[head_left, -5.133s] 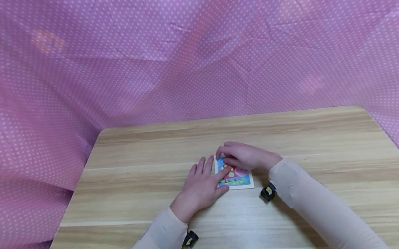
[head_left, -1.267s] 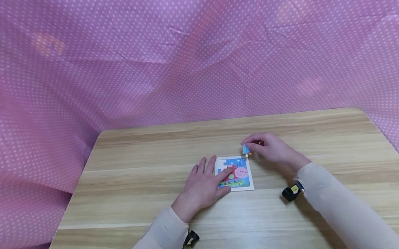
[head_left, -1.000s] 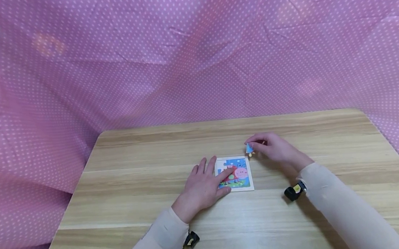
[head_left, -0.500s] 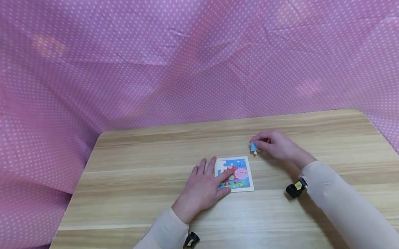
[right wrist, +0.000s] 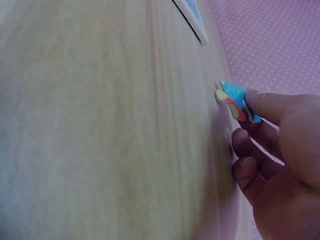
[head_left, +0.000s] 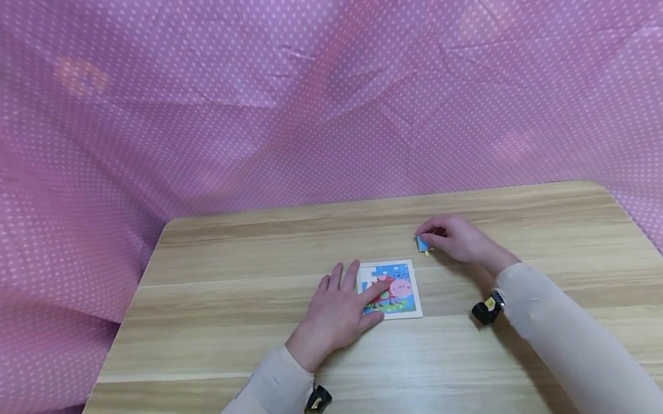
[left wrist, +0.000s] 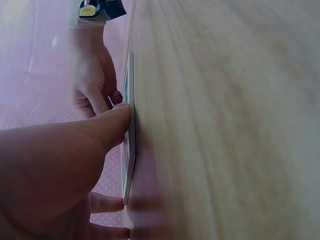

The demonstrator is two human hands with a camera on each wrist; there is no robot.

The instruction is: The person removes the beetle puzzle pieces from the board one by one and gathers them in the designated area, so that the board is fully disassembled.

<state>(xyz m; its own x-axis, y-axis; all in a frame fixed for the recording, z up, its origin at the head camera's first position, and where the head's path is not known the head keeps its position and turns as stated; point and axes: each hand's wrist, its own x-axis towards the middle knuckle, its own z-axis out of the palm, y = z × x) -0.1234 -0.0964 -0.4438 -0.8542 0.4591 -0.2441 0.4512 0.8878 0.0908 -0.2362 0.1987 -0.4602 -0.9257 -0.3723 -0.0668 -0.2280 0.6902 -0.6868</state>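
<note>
A square jigsaw puzzle (head_left: 405, 302) in a white frame, with a pink pig picture, lies flat mid-table; bare white backing shows at its upper left. My left hand (head_left: 335, 312) rests across its left side with straight, spread fingers. The index finger reaches over the picture, and in the left wrist view the thumb (left wrist: 117, 120) presses at the frame's near edge. Beyond the puzzle's far right corner, my right hand (head_left: 455, 239) pinches a blue jigsaw piece (right wrist: 234, 95) between thumb and fingers. Red, green and yellow show on the piece's lower part; the fingers hide some of it.
A wooden table (head_left: 240, 241) lies under both hands. Pink dotted cloth (head_left: 322, 102) hangs behind it and at both sides. Small black cameras (head_left: 485, 312) sit on the wrists.
My right hand has gone from the puzzle's upper left to beyond its far right corner, bringing the piece along; a white gap has appeared there. My left hand has stayed in place.
</note>
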